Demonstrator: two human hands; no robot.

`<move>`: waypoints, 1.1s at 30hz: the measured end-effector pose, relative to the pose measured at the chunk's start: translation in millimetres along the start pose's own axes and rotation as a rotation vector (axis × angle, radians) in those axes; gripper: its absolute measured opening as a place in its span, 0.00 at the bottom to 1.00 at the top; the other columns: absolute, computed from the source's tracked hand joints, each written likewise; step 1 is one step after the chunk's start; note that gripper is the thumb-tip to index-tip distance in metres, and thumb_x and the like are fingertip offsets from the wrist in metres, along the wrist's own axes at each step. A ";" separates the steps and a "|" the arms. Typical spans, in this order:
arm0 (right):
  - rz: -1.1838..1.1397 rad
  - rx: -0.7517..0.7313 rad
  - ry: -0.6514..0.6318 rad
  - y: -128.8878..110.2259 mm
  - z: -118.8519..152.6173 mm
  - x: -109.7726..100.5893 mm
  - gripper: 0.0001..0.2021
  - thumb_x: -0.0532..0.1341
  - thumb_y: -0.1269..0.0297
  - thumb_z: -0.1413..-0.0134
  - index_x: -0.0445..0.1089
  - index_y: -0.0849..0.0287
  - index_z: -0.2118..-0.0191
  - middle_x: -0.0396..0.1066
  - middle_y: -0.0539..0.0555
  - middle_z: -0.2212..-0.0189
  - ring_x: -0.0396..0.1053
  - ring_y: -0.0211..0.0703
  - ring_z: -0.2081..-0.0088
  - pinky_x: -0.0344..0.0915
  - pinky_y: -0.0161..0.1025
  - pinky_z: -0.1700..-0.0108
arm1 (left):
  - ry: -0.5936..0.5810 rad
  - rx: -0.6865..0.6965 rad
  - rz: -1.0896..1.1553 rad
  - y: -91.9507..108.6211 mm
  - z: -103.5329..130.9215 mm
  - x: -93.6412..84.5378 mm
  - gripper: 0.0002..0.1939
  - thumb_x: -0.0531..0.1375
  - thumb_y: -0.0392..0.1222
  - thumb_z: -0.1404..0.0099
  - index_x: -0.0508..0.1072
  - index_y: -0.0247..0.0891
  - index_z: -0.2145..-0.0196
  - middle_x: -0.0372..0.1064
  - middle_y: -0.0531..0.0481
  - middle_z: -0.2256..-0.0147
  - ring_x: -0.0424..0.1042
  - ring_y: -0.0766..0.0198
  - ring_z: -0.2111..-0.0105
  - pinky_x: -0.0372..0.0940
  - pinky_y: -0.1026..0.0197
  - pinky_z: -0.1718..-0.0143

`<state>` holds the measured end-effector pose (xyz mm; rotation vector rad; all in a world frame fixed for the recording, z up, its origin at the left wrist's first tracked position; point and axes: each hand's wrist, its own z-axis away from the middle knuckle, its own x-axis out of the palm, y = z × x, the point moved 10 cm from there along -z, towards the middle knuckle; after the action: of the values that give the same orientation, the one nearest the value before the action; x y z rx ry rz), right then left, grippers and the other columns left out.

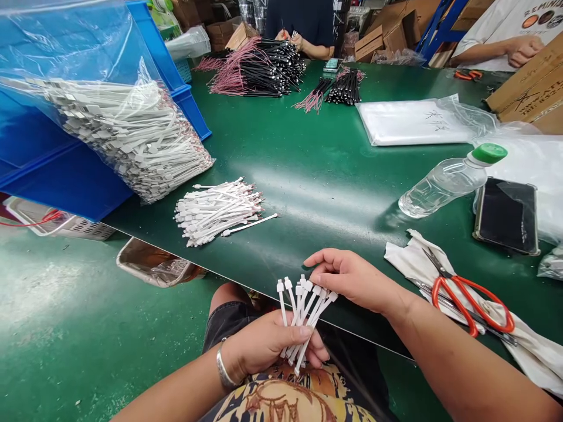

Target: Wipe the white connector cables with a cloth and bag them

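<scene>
Near the table's front edge, my left hand (281, 340) is wrapped round a bundle of short white cables (303, 305), whose white connector ends fan out upward. My right hand (347, 275) is beside the top of the bundle, its fingers curved and apart at the connector ends; whether they touch one is hard to tell. A pile of similar white cables (220, 211) lies on the green table (325, 205), up and left of my hands. One cable lies at the pile's right side.
Blue bins (65, 176) and a clear bag of white cables (136, 135) stand at the left. Scissors (470, 305) on cloth, a phone (506, 215), a bottle (444, 184) and plastic bags (413, 123) lie right. Black cables (272, 67) and two people are across the table.
</scene>
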<state>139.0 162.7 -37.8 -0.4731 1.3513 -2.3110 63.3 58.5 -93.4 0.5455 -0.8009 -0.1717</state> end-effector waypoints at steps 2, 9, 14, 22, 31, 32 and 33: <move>-0.008 -0.011 0.003 0.7 0.5 -1.1 0.14 0.61 0.63 0.50 0.65 0.60 0.57 0.69 0.48 0.73 0.61 0.31 0.76 0.58 0.33 0.71 | 0.006 -0.006 0.007 1.6 0.6 1.8 0.17 0.61 0.49 0.42 0.75 0.29 0.67 0.74 0.41 0.68 0.73 0.64 0.71 0.64 0.64 0.68; -0.027 -0.073 -0.013 -0.3 4.3 -1.5 0.14 0.61 0.61 0.50 0.66 0.60 0.57 0.69 0.48 0.72 0.62 0.32 0.74 0.58 0.34 0.69 | 0.070 0.029 -0.173 14.4 3.6 3.7 0.21 0.60 0.55 0.44 0.73 0.32 0.65 0.71 0.49 0.75 0.67 0.69 0.77 0.61 0.66 0.72; 0.039 -0.111 -0.005 -4.3 7.0 -0.1 0.13 0.60 0.63 0.48 0.66 0.60 0.56 0.68 0.48 0.70 0.63 0.33 0.71 0.60 0.34 0.67 | 0.073 0.046 -0.262 16.6 4.3 2.6 0.22 0.58 0.57 0.43 0.72 0.32 0.64 0.66 0.52 0.78 0.61 0.72 0.80 0.55 0.68 0.77; 0.200 -0.126 0.029 -8.6 10.9 4.7 0.10 0.58 0.64 0.48 0.69 0.57 0.59 0.72 0.50 0.67 0.68 0.38 0.65 0.64 0.35 0.63 | 0.073 0.038 -0.333 15.1 5.4 0.5 0.24 0.56 0.58 0.42 0.72 0.32 0.62 0.64 0.53 0.77 0.58 0.72 0.80 0.53 0.68 0.77; 0.255 -0.095 0.047 -7.2 10.7 2.6 0.09 0.57 0.64 0.47 0.73 0.57 0.63 0.74 0.50 0.69 0.68 0.39 0.67 0.64 0.36 0.65 | 0.078 0.046 -0.332 15.4 5.7 0.7 0.23 0.56 0.57 0.41 0.71 0.31 0.62 0.63 0.53 0.77 0.57 0.73 0.80 0.52 0.69 0.78; 0.254 -0.097 0.047 -7.4 10.6 2.3 0.09 0.57 0.64 0.48 0.73 0.57 0.63 0.74 0.50 0.69 0.68 0.40 0.67 0.64 0.36 0.65 | 0.076 0.048 -0.329 15.3 5.6 0.5 0.23 0.56 0.57 0.41 0.71 0.31 0.62 0.63 0.53 0.77 0.57 0.73 0.80 0.53 0.69 0.78; 0.253 -0.099 0.048 -7.6 10.5 2.0 0.09 0.57 0.64 0.48 0.73 0.57 0.63 0.74 0.50 0.68 0.69 0.40 0.67 0.64 0.36 0.64 | 0.073 0.049 -0.326 15.1 5.6 0.5 0.23 0.56 0.56 0.41 0.71 0.31 0.62 0.63 0.53 0.77 0.57 0.73 0.80 0.53 0.69 0.78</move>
<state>141.0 157.3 -26.0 -0.2604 1.4619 -2.0697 58.7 68.9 -81.9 0.7231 -0.6426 -0.4308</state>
